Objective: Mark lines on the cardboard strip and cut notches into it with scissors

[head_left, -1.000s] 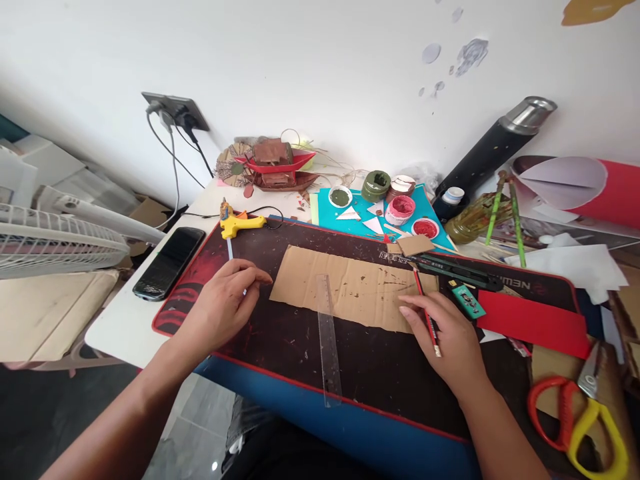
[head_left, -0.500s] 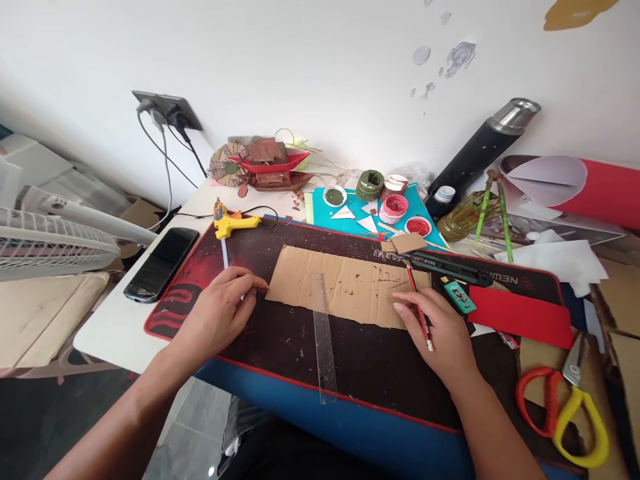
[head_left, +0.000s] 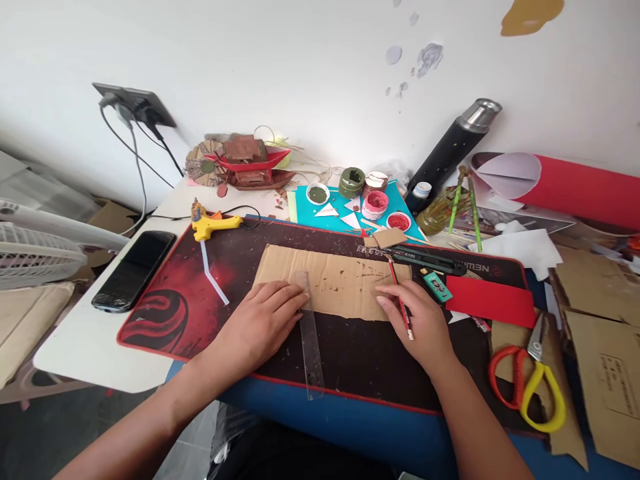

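A brown cardboard strip [head_left: 330, 280] with dark scuffs lies on the dark desk mat. Across its near edge a clear ruler [head_left: 311, 353] points toward me. My left hand [head_left: 263, 320] rests palm down over the cardboard's left part, fingers extended and close together, their tips at the ruler's left edge. Held between the fingers of my right hand [head_left: 423, 320] is a red and black pencil [head_left: 404, 310], its tip away from me and its eraser end toward me. That hand is at the cardboard's right end; its thumb and index fingertips are close together there.
A yellow glue gun [head_left: 215, 227] and a phone [head_left: 134, 270] lie to the left. Paint jars [head_left: 351, 182] stand at the back. On the right are a utility knife [head_left: 425, 260], red card [head_left: 490, 300] and scissors [head_left: 535, 373]. Model boats [head_left: 250, 163] stand near the wall.
My left hand has moved right, from the cardboard's left edge to the ruler. The right hand still holds the pencil. The whole view has shifted, with objects appearing farther left.
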A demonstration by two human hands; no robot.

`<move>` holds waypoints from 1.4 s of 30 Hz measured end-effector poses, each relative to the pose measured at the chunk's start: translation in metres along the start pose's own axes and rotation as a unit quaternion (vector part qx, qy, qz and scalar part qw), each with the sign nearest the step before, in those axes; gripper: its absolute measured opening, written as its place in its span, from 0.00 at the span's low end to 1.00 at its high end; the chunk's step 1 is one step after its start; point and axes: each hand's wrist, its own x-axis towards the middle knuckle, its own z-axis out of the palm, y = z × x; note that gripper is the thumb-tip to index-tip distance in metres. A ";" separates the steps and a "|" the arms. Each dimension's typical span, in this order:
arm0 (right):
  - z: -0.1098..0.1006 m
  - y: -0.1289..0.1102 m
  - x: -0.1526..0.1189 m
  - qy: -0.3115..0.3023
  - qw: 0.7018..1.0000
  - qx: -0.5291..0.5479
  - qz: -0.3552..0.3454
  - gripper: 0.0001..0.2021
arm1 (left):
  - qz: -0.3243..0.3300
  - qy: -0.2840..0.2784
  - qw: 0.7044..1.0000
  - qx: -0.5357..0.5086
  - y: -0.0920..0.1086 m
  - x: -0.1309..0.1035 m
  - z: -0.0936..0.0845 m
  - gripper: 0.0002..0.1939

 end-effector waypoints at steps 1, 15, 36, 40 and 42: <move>0.000 0.000 0.000 0.000 1.000 0.000 0.000 0.06 | 0.000 -0.003 1.000 0.003 -0.001 -0.001 0.003 0.16; 0.001 -0.001 0.000 -0.017 1.000 -0.008 -0.005 0.07 | 0.012 -0.101 0.995 0.020 -0.061 0.022 0.003 0.49; 0.010 -0.011 -0.009 0.049 0.996 -0.009 -0.074 0.06 | -0.042 -0.114 0.992 0.013 -0.064 0.028 -0.004 0.47; 0.012 -0.019 -0.014 0.055 0.995 0.004 -0.080 0.06 | -0.104 -0.116 0.987 -0.031 -0.065 0.030 -0.002 0.43; 0.013 -0.024 -0.016 0.053 0.996 0.023 -0.070 0.06 | -0.144 -0.130 0.979 -0.059 -0.065 0.032 -0.004 0.39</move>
